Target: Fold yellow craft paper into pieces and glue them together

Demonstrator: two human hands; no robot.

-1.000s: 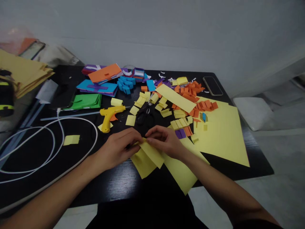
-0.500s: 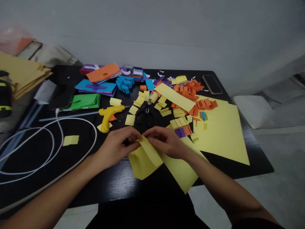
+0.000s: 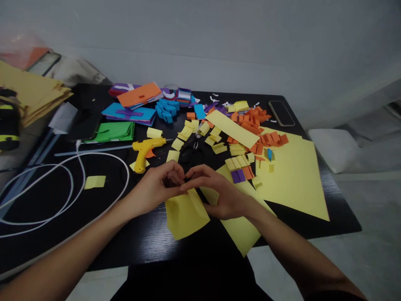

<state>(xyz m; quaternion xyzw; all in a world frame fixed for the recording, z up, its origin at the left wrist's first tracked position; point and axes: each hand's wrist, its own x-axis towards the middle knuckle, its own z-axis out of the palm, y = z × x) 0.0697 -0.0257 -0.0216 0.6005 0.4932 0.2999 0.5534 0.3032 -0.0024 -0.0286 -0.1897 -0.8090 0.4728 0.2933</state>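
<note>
A folded piece of yellow paper (image 3: 184, 215) hangs over the front of the table, its top edge pinched by my left hand (image 3: 159, 184). My right hand (image 3: 222, 192) is at the same top edge, its index finger lying across the fold and its thumb lower, behind the paper's right side. The fingertips of both hands meet there and partly hide the edge. Under my right hand lies a longer yellow sheet (image 3: 242, 232). Black-handled scissors (image 3: 192, 151) rest just beyond my hands. A yellow glue gun (image 3: 144, 152) lies to the left.
Small folded yellow pieces (image 3: 219, 148) and orange pieces (image 3: 272, 139) are scattered across the black table (image 3: 131, 242). Large yellow sheets (image 3: 294, 179) lie on the right, below a phone (image 3: 281, 113). A white cable (image 3: 127, 167) loops at left. Green folded paper (image 3: 114, 131) sits behind it.
My right hand has shifted along the paper, its index finger now stretched over the top fold. The upper flap that stood toward the right has turned down and the paper hangs flatter.
</note>
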